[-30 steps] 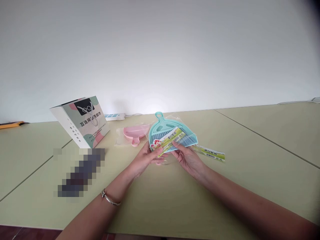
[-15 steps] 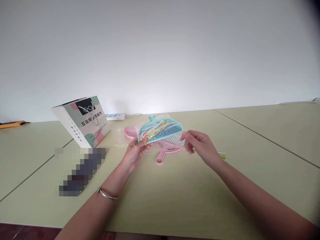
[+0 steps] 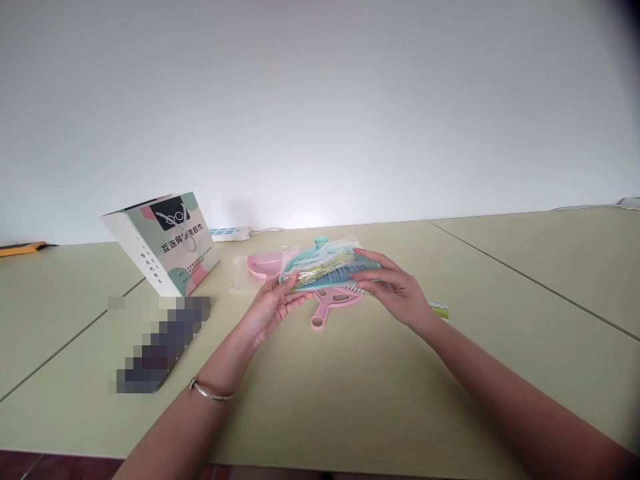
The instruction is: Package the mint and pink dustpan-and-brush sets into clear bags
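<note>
A turquoise dustpan and brush set (image 3: 334, 275) in clear plastic wrap is held above the table, its small handle pointing away from me. My left hand (image 3: 274, 305) grips its left end, thumb on top. On the right end, my right hand (image 3: 395, 287) is closed, with fingers over the upper side and thumb at the front edge. Under the set lies a pink brush (image 3: 325, 310) with white bristles, handle towards me and partly covered. Just left of it is a pink dustpan (image 3: 263, 265), partly hidden, on clear plastic wrap (image 3: 240, 277).
A paper gift bag (image 3: 183, 247) with a rope handle leans at the left. In front of it is a dark, pixelated object (image 3: 163, 350). A white power strip (image 3: 230, 234) lies by the wall. A yellow-green label (image 3: 439, 310) shows behind my right wrist.
My right hand has moved left and taken hold of the turquoise set's right end. The set has shifted slightly right and tilted flatter, covering more of the pink brush.
</note>
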### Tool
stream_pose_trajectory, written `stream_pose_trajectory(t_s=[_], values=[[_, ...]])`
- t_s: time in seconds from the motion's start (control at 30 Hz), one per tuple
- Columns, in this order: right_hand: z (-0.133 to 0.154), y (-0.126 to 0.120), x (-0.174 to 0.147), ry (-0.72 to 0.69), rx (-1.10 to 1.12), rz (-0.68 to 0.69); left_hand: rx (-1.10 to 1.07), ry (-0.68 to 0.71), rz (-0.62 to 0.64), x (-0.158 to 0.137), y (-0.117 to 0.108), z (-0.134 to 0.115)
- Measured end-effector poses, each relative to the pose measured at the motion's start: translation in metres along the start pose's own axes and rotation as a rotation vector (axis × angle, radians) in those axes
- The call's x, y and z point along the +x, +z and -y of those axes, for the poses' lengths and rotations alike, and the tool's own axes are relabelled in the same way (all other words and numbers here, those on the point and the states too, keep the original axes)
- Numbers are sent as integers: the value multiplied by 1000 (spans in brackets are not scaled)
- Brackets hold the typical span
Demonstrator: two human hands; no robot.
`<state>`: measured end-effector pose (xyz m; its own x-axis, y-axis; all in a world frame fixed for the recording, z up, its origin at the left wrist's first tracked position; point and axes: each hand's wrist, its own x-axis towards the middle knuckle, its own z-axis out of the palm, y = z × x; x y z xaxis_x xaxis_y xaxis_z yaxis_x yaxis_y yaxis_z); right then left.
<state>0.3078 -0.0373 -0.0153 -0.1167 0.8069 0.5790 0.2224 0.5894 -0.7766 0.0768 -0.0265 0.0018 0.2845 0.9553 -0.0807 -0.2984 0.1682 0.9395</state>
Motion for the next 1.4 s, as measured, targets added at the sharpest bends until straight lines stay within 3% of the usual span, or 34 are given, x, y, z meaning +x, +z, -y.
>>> stream_pose_trajectory(t_s=[0.1,0.2,0.3,0.43,0.57,0.67,0.73,0.83,0.9,1.03,1.17,1.4], values=[[3,3,0,40,52,-98,18,123,80,-3,0,0],[8,4,0,75,87,-168,176,244,163,-6,-1,1],[11,5,-1,93,108,-168,348,310,32,-5,2,3],[7,11,-4,102,131,-149,357,338,-194,0,6,8],[0,18,-6,158,180,-221,295,358,-229,4,4,14],[-1,21,-5,177,218,-352,314,441,-191,4,2,16],[-1,21,-3,313,292,-378,366,494,-164,2,2,16],[-2,20,1,553,494,-199,440,529,-117,0,4,15],[-4,15,4,607,576,-168,483,503,-70,-2,6,14],[-21,-10,14,586,603,-384,611,405,49,-2,8,17],[-54,-55,22,587,462,-721,882,331,130,-2,6,25],[-112,-121,10,676,70,-808,1167,267,193,-4,9,35]])
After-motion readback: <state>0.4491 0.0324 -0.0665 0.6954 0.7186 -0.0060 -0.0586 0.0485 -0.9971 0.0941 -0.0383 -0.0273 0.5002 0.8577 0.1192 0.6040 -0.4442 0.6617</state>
